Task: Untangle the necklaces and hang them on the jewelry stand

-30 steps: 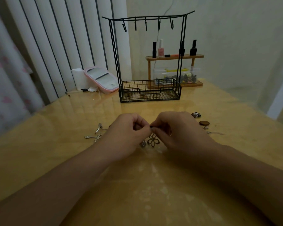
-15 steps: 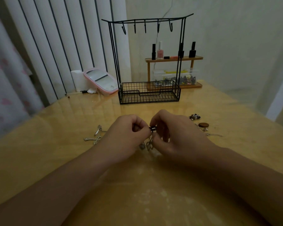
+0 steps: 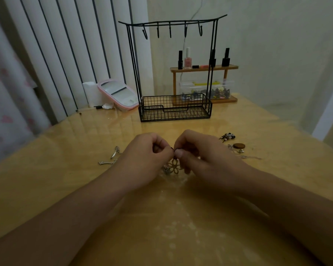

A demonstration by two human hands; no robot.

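Both hands work on the knot: the left hand (image 3: pixel 146 156) and the right hand (image 3: pixel 202 152) each close their grip on a necklace cord where their fingertips meet, and a flower pendant (image 3: pixel 175 166) hangs just below. I judge the untangling is in progress; next, the strands must be pulled gently apart. The jewelry stand (image 3: pixel 174 73) waits well behind, with its hooks bare. More necklace pieces (image 3: pixel 236 145) lie on the glossy yellow tabletop (image 3: pixel 181 227). White blinds (image 3: pixel 65 54) hang behind.
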